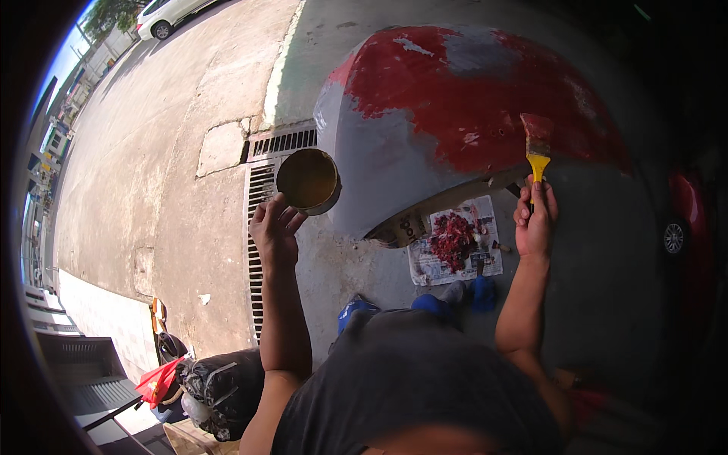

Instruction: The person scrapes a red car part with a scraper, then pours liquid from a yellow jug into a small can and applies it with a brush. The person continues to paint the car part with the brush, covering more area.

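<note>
My left hand (274,226) holds up a round metal can (309,180) with brownish-yellow liquid inside. My right hand (535,220) grips a yellow-handled paintbrush (538,152), its bristles against a large curved car body panel (455,114). The panel is grey with a big patch of worn red paint. Below the panel a sheet of newspaper (432,265) lies on the ground with a heap of red paint scrapings (452,239) and a small tool on it.
A metal drain grate (262,197) runs along the concrete beside the panel. Black bags (224,387) and a red bag (155,383) sit at lower left. A white car (163,15) is parked far off; a red vehicle with a wheel (675,236) stands at right.
</note>
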Demonstrator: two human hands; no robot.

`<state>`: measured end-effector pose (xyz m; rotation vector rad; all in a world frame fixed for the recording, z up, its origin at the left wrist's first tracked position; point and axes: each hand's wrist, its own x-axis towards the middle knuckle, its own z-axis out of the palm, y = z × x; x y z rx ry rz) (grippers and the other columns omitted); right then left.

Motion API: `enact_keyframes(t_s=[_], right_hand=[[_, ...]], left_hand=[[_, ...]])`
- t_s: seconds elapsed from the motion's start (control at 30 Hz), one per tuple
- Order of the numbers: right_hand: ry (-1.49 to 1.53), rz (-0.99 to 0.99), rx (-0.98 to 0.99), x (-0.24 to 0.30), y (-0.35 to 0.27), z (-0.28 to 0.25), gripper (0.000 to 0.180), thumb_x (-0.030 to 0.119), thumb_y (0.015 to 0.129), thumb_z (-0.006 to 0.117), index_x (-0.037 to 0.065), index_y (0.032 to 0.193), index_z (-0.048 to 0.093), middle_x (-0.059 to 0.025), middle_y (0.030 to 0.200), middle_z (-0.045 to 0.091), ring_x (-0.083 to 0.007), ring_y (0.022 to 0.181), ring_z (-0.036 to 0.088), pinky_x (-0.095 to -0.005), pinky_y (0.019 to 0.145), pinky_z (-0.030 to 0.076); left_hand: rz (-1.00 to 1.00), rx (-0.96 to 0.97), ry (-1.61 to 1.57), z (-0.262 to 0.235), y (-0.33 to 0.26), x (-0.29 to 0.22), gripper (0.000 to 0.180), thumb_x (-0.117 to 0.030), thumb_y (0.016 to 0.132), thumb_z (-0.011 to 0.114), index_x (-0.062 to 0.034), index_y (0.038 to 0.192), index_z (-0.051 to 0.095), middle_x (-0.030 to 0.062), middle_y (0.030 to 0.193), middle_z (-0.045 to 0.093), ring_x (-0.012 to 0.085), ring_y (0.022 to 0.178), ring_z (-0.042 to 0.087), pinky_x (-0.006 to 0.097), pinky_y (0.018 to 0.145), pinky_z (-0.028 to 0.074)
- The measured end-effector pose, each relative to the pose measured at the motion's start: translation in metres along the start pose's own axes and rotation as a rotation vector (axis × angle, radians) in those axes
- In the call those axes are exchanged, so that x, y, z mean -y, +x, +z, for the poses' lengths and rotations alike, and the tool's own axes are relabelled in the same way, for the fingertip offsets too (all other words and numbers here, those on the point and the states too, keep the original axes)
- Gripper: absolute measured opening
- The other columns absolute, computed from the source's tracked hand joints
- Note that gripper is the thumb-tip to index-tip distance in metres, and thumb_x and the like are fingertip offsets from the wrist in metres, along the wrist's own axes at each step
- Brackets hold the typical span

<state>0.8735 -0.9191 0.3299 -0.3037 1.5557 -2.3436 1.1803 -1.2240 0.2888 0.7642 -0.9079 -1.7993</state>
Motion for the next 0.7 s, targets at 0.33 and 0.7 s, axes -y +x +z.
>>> enact_keyframes(t_s=[0.33,0.7], right_hand=[[-0.438,-0.093,0.275,0.002,-0.035,0.126,0.026,0.020,0.102,0.065,0.003,0.121,0.067,0.0019,0.083,0.060,0.0022,0.060,0.042,-0.0153,0.052,0.034],[-1.290,-0.516,0.602,-0.008,0.022,0.262,0.017,0.012,0.096,0.070,0.001,0.108,0.074,-0.0120,0.104,0.076,-0.0271,0.087,0.073,-0.0397,0.076,0.056]], left_hand=[[-0.097,0.098,0.095,-0.026,0.078,-0.019,0.034,-0.020,0.084,0.084,-0.0115,0.081,0.051,0.0031,0.079,0.062,0.0130,0.069,0.065,0.032,0.068,0.061],[0.018,0.371,0.277,0.047,0.184,0.005,0.033,-0.018,0.083,0.085,-0.0103,0.083,0.053,0.0043,0.083,0.064,0.0139,0.074,0.066,0.033,0.074,0.061]])
